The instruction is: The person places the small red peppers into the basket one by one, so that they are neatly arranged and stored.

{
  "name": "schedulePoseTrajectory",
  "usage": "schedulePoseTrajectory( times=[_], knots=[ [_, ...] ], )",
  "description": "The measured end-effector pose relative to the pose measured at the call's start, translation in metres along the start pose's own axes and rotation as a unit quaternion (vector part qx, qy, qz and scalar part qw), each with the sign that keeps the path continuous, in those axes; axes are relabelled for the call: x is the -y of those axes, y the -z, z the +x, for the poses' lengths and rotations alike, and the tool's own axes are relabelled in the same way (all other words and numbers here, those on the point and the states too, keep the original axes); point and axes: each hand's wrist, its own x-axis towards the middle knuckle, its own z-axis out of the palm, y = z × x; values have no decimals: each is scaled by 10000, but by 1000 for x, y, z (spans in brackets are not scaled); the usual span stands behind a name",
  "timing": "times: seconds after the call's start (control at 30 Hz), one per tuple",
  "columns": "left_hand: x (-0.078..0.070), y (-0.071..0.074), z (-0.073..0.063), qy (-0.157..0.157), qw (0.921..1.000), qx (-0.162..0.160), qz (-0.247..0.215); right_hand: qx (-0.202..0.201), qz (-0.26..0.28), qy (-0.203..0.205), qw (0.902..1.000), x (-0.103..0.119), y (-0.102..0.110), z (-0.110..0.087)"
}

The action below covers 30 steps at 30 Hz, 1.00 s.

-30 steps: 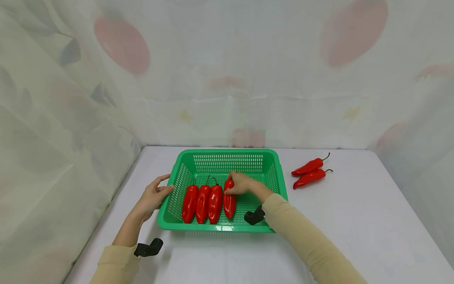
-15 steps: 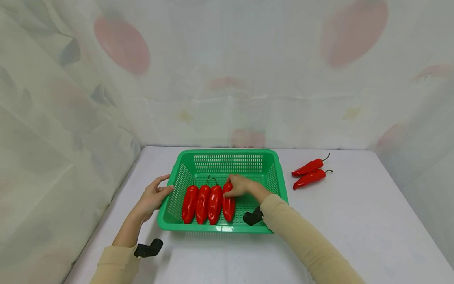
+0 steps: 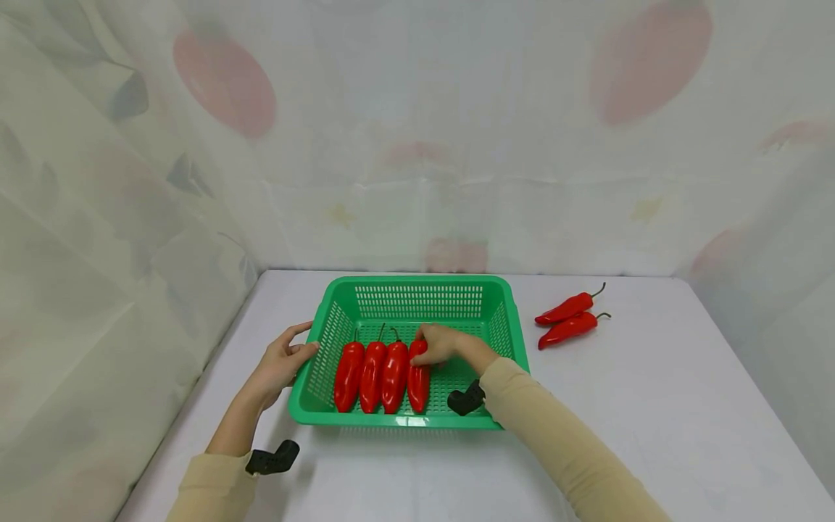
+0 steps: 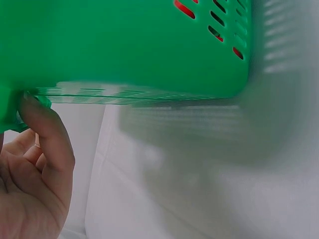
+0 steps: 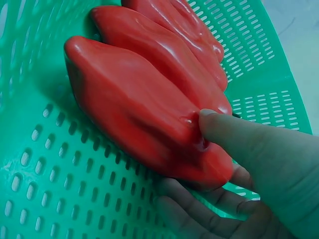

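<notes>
In the head view, I have the right hand [image 3: 438, 344] inside the green basket [image 3: 459, 422], thumb and fingers closed about the upper end of the fourth red pepper [image 3: 418, 389]. This pepper lies lengthwise, tip toward the near rim, just beside a row of three red peppers [image 3: 372, 378] with their stems pointing to the far wall. I have the left hand [image 3: 279, 365] clamped on the basket's left rim; the left wrist view shows its thumb against the rim. Two more red peppers [image 3: 567, 330] lie side by side on the white worktop [image 3: 626, 413], right of the basket, stems outward.
</notes>
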Motion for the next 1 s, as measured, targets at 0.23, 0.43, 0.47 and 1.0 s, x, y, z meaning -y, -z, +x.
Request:
schedulePoseTrajectory(
  times=[0.23,0.43,0.47,1.0],
  knots=[
    [12,2,7,-33,10000,-50,45,145,263,-60,9995,0,0,-3],
    [19,4,12,-52,9999,-91,90,279,510,-67,9983,-2,1,-4],
    [18,4,11,-42,9999,-85,74,307,567,-61,9979,-3,1,-4],
    [3,1,2,-9,10000,-33,6,449,1244,-52,9912,-6,1,-7]
  ],
)
